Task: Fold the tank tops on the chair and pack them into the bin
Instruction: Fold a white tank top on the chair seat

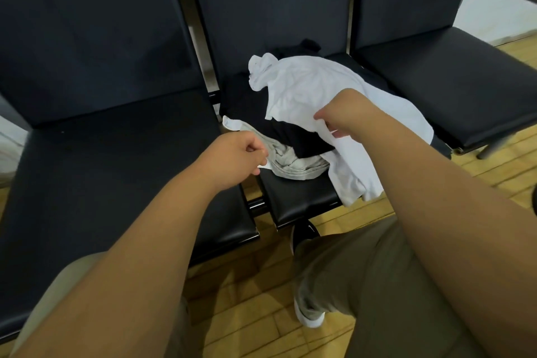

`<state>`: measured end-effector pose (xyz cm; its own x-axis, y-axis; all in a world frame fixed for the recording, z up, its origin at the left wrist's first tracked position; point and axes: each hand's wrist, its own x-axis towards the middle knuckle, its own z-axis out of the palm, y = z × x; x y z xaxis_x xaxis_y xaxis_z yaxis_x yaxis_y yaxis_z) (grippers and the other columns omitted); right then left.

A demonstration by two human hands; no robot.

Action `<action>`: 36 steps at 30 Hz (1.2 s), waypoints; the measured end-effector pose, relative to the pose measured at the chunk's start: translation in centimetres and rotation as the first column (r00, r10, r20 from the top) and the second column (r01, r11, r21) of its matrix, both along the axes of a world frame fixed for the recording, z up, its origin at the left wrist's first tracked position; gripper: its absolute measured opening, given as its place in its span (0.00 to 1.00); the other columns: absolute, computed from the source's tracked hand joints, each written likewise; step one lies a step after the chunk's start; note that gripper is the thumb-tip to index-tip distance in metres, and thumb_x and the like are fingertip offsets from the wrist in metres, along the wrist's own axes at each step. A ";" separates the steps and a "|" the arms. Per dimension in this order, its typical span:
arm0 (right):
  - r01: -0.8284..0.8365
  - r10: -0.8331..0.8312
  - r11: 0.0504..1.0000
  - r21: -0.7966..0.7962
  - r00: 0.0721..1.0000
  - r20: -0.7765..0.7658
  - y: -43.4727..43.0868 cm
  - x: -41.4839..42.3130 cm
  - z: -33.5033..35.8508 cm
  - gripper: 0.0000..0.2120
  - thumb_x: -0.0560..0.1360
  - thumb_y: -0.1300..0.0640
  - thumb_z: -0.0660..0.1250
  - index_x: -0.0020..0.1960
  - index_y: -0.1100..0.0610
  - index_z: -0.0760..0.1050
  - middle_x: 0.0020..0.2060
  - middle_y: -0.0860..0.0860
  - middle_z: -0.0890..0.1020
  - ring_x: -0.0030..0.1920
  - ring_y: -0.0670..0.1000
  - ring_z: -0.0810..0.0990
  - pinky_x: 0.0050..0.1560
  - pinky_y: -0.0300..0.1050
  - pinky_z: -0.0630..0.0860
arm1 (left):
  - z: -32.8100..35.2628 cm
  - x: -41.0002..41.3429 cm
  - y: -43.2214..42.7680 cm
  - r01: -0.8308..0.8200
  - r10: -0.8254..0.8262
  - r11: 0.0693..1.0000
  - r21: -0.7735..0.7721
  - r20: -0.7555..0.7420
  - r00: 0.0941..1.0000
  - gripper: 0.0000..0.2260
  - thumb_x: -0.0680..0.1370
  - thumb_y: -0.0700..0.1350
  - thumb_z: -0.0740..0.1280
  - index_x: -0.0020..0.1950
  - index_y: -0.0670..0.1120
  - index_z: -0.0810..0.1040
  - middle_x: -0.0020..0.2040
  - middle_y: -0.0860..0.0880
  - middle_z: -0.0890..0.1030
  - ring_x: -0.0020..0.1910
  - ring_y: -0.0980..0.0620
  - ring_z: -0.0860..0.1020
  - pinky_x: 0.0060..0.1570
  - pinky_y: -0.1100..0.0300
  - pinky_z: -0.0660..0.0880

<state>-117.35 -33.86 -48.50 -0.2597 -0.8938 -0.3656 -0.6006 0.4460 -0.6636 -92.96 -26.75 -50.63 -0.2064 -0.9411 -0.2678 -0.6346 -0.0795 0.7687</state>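
I see my right hand [345, 113] raised over the middle chair seat [299, 203], its fingers [321, 117] curled round a bunch of the white tank top [313, 87]. The cloth runs from under the knuckles back across the pile, and its near end hangs past the seat's front edge. My left hand [238, 154] is at the seat's left edge, fingers [257, 154] clenched and seemingly pinching the rim of the grey tank top [290, 164], which lies crumpled just beside them. A black tank top [261, 113] lies between them, partly under the white one.
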 end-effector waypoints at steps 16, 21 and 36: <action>-0.035 0.224 0.969 -0.244 0.535 0.815 5.4 9.8 7.1 0.16 0.83 0.71 0.59 0.64 0.67 0.82 0.59 0.63 0.84 0.57 0.60 0.87 0.58 0.56 0.85 | 2.7 -0.2 3.7 -0.181 0.275 0.950 0.253 -0.411 0.869 0.16 0.80 0.51 0.76 0.67 0.50 0.83 0.57 0.51 0.88 0.56 0.50 0.86 0.63 0.48 0.82; -0.108 0.281 0.951 -0.290 0.693 0.664 5.2 12.1 6.4 0.15 0.83 0.66 0.64 0.67 0.57 0.81 0.64 0.56 0.81 0.58 0.56 0.87 0.57 0.55 0.86 | 5.1 4.1 5.8 -0.297 0.406 0.909 0.294 -0.457 0.791 0.10 0.82 0.48 0.73 0.62 0.47 0.85 0.53 0.49 0.89 0.52 0.47 0.88 0.60 0.44 0.83; -0.730 0.742 0.613 -0.302 0.663 -0.097 16.8 19.7 3.2 0.31 0.77 0.42 0.74 0.75 0.43 0.65 0.62 0.40 0.76 0.59 0.45 0.78 0.57 0.44 0.76 | 8.9 11.4 11.4 -0.467 0.681 0.681 0.564 -0.723 0.119 0.18 0.82 0.31 0.67 0.72 0.39 0.77 0.62 0.37 0.82 0.44 0.46 0.87 0.35 0.60 0.84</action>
